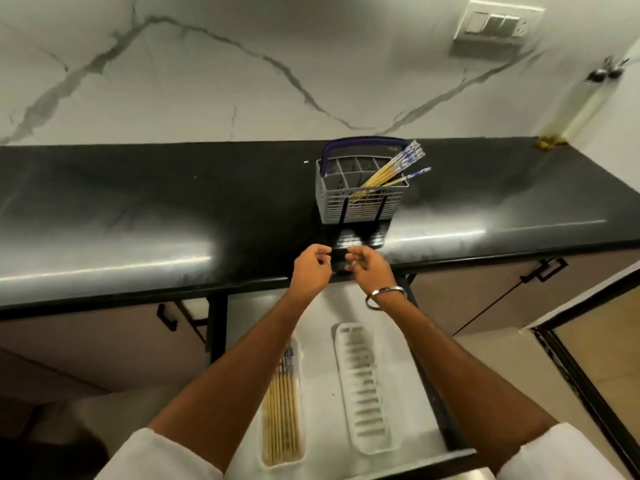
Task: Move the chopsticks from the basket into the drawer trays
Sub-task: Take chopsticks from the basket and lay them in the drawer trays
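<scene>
A grey slotted basket (360, 206) with a purple handle stands on the black counter. Several yellow chopsticks with blue-patterned tops (390, 171) lean out of its right side. Below, the open drawer (320, 327) holds two white trays. The left tray (300, 375) has several chopsticks (281, 414) lying in it; the right tray (363, 386) shows only its ribbed bottom. My left hand (311, 269) and my right hand (369, 269) hover close together at the counter's front edge, just below the basket, fingers loosely curled and holding nothing.
The black counter (138, 209) runs the width of the view under a marble wall. Cabinet doors with black handles (543, 270) flank the drawer. A switch plate (498, 26) sits on the wall at the upper right. A bangle (384, 296) circles my right wrist.
</scene>
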